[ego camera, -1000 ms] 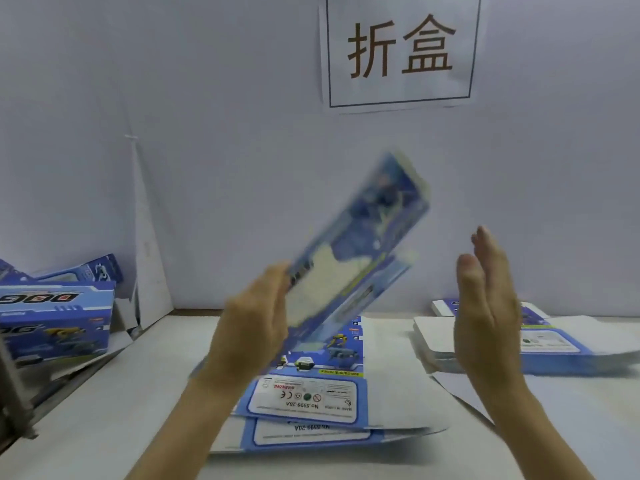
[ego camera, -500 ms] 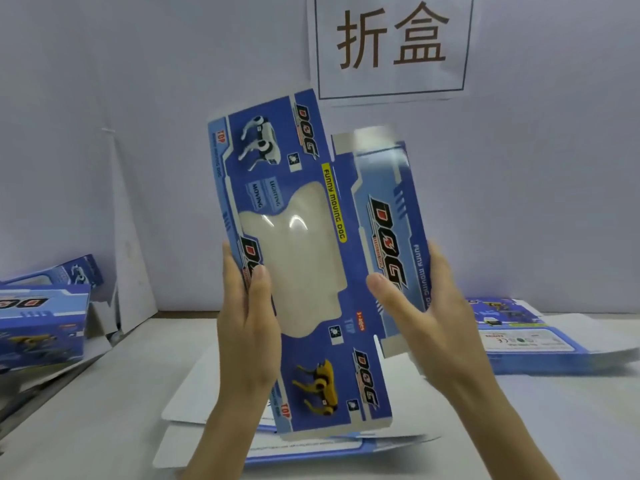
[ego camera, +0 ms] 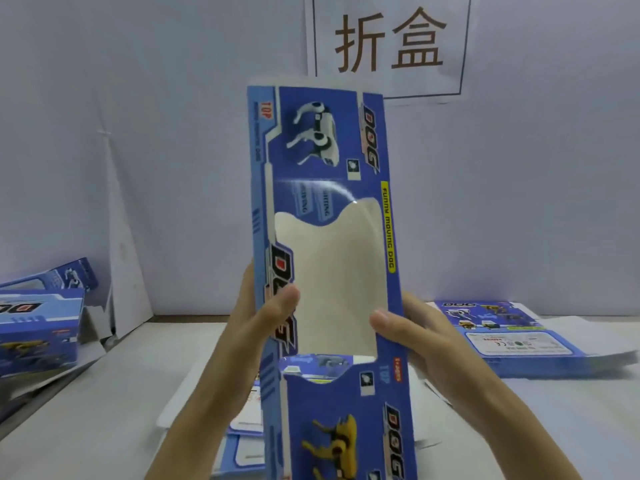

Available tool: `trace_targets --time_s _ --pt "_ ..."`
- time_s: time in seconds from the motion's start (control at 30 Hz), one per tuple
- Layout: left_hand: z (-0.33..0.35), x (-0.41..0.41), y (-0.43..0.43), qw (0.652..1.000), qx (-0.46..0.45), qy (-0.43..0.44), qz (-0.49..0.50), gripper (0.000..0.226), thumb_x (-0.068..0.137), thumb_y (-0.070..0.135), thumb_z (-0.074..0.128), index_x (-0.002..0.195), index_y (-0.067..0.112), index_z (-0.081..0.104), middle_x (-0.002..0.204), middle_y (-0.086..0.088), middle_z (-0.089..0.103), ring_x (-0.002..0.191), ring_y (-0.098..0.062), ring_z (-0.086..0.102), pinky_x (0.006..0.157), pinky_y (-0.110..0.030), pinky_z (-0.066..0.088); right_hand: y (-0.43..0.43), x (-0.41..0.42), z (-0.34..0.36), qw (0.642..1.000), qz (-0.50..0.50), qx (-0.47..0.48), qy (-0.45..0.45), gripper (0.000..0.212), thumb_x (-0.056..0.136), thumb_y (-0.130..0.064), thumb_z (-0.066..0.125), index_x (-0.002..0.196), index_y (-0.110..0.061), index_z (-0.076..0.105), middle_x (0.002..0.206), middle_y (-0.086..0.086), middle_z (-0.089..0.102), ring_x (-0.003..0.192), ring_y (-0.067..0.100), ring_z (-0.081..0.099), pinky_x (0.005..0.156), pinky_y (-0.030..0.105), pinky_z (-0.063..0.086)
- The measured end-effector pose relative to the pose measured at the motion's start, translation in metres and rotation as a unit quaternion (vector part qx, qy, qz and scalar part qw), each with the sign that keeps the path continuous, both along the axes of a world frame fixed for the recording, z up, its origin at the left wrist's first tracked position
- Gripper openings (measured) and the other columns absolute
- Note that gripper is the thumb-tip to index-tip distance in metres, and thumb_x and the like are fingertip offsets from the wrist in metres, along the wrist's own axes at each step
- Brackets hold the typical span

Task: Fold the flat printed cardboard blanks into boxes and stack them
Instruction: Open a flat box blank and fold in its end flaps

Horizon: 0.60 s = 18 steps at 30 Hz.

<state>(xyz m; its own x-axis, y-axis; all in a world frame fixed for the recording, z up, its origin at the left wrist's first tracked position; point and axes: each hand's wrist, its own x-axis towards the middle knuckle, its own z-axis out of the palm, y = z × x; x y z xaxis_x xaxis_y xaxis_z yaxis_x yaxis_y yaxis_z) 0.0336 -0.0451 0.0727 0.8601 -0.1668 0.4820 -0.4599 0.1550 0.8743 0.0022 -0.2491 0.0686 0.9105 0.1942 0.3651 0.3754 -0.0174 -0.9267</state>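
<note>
Since 0.5 s ago the blue printed cardboard blank w/ a clear window [ego camera: 329,258] has swung from a tilt to upright at centre, & its right side panel no longer shows. Left hand [ego camera: 256,330] pinches its 9 o'clock edge, thumb on the front & fingers behind; right hand [ego camera: 419,337] pinches the 3 o'clock edge likewise, thumb at the window's rim. Stacked flat blue blanks [ego camera: 502,344] lie on the pale table [ego camera: 104,410] at 3 o'clock, folded blue boxes [ego camera: 34,327] at 9, white paper sign [ego camera: 388,43] at 12.
</note>
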Motion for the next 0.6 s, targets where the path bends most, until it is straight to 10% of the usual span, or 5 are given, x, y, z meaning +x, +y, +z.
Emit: trace_targets --time_s 0.2,0.4,0.6 --pt "-0.003 0.0 -0.013 0.997 0.066 -0.028 0.011 0.069 0.051 0.054 0.073 0.111 0.033 0.048 0.082 0.028 0.065 0.081 0.01 0.063 0.059 -0.004 0.046 -0.01 -0.003 0.002 0.999 -0.036 -0.017 0.019 0.045 0.056 -0.054 0.066 0.096 -0.034 0.069 0.094 -0.008 0.074 0.088 0.012 0.072 0.065 0.017 0.053" --pt "-0.008 0.003 -0.015 0.995 0.096 -0.001 0.034 0.098 0.029 0.086 0.069 0.11 0.032 0.049 0.093 0.015 0.07 0.084 -0.008 0.07 0.063 -0.021 0.055 -0.011 0.003 -0.002 0.991 -0.129 -0.03 0.031 0.059 0.057 -0.067 0.074 0.097 -0.025 0.063 0.083 -0.003 0.075 0.075 0.017 0.073 0.058 0.022 0.057" --pt "-0.013 0.017 -0.006 0.992 -0.074 0.099 0.024 0.026 0.056 0.043 0.073 0.08 0.033 0.073 0.089 -0.008 0.075 0.073 -0.026 0.073 0.051 -0.032 0.057 -0.018 0.002 -0.004 0.991 -0.095 0.051 0.082 0.06 0.054 -0.045 0.074 0.104 -0.014 0.062 0.087 0.007 0.076 0.074 0.028 0.074 0.052 0.028 0.056"
